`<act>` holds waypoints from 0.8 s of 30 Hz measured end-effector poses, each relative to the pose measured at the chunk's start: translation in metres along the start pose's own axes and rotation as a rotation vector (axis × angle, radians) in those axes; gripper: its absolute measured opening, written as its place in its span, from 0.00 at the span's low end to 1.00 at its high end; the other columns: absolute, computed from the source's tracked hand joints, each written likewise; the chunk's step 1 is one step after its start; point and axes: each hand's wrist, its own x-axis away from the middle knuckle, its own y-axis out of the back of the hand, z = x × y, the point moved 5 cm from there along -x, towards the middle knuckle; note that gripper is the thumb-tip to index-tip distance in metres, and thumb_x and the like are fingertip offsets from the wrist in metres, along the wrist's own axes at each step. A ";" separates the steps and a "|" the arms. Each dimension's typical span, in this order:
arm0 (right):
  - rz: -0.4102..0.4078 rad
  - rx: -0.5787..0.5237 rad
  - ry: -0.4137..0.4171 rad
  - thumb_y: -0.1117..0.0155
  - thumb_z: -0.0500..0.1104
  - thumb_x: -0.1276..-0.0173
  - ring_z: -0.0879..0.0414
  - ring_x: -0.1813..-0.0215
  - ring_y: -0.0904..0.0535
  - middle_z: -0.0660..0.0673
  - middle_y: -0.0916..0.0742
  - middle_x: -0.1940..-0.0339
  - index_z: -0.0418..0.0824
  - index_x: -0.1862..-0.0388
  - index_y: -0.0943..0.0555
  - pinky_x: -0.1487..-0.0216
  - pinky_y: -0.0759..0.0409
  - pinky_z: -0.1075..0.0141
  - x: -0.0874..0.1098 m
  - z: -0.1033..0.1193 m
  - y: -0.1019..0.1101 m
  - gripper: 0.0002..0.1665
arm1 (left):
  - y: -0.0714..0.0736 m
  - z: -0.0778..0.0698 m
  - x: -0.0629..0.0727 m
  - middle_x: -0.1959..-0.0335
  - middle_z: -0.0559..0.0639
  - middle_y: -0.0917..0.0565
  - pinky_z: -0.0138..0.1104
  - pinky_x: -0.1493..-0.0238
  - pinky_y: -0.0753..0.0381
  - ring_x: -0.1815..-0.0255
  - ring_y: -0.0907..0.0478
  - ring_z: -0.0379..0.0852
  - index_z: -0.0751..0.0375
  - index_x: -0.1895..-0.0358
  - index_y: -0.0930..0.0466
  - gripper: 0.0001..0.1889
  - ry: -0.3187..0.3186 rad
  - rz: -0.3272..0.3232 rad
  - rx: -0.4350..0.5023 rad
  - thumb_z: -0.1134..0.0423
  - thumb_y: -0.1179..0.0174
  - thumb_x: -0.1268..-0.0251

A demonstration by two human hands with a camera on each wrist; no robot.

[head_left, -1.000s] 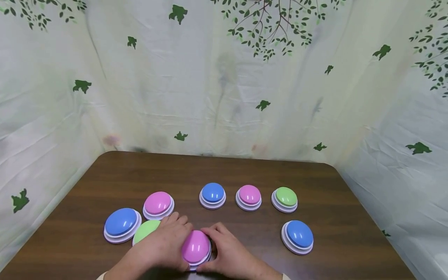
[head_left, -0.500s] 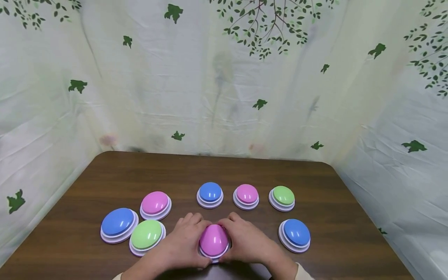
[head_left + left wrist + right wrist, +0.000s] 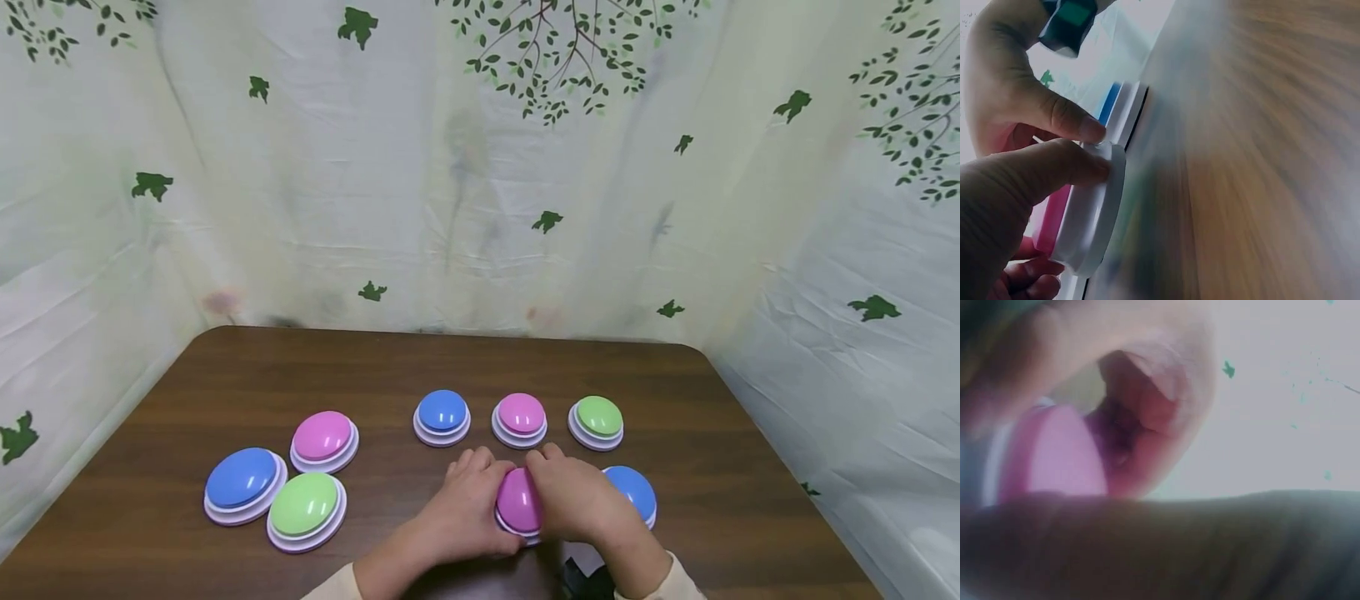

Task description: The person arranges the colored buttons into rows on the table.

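Observation:
A pink push button [image 3: 519, 502] on a white base is held between both hands at the front of the table. My left hand [image 3: 471, 504] grips its left side, with the thumb pressed on the white base in the left wrist view. On the other side, my right hand [image 3: 581, 496] curls round it, hiding part of the dome; in the right wrist view the pink dome [image 3: 1063, 453] sits inside that curl. Just past the right hand stands a blue button [image 3: 632, 490], partly covered by it. The base rim is close over the tabletop.
At the left of the brown table [image 3: 420, 367] a blue button [image 3: 242, 477], a pink button [image 3: 322, 435] and a green button [image 3: 304, 504] stand grouped. Farther back are smaller blue [image 3: 442, 411], pink [image 3: 521, 414] and green [image 3: 599, 416] buttons in a row. Leaf-printed cloth [image 3: 300, 208] surrounds the table.
Both hands have carried the pink button rightward, from beside the green one at the left to close by the blue one at the right. The other buttons stay put; the head view shifts slightly.

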 end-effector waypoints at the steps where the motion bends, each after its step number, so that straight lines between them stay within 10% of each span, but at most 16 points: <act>1: 0.007 -0.001 -0.015 0.14 0.49 0.60 0.53 0.67 0.23 0.44 0.21 0.61 0.39 0.54 0.23 0.64 0.19 0.57 0.001 -0.002 0.001 0.37 | -0.002 -0.002 -0.003 0.60 0.43 0.26 0.33 0.56 0.33 0.56 0.35 0.39 0.58 0.46 0.19 0.39 0.000 0.007 -0.003 0.44 0.19 0.66; 24: 0.065 -0.017 -0.074 0.13 0.48 0.62 0.53 0.65 0.23 0.44 0.20 0.61 0.39 0.53 0.22 0.62 0.18 0.54 -0.006 -0.015 -0.005 0.37 | -0.014 0.000 -0.007 0.60 0.42 0.27 0.32 0.58 0.36 0.57 0.34 0.40 0.54 0.44 0.18 0.38 0.070 -0.012 0.040 0.45 0.20 0.63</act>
